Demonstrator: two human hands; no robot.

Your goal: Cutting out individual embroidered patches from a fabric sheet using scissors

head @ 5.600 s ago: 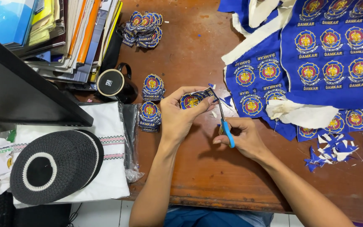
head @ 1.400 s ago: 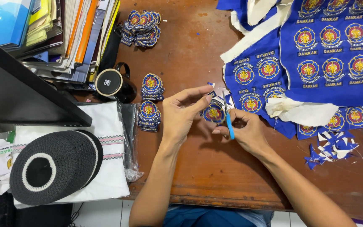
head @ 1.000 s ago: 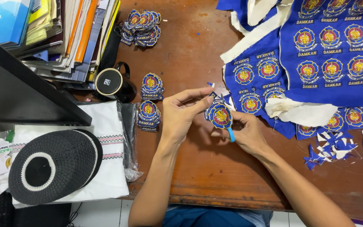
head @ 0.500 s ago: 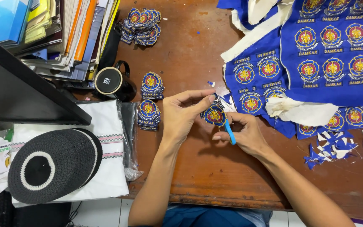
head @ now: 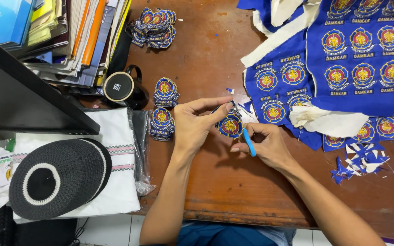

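Patch [head: 230, 126] rotated slightly since earlier; pinched by left hand [head: 196, 125] at 10 o'clock edge. Light, floppy. Blue-handled scissors [head: 249, 142] gripped by right hand [head: 265, 146].

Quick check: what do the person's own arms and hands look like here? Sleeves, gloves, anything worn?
Both arms are bare from the bottom edge of the head view up to the hands; no sleeves show. The left hand and right hand wear no gloves, and no rings, watch or wristbands are visible. The nails look short.
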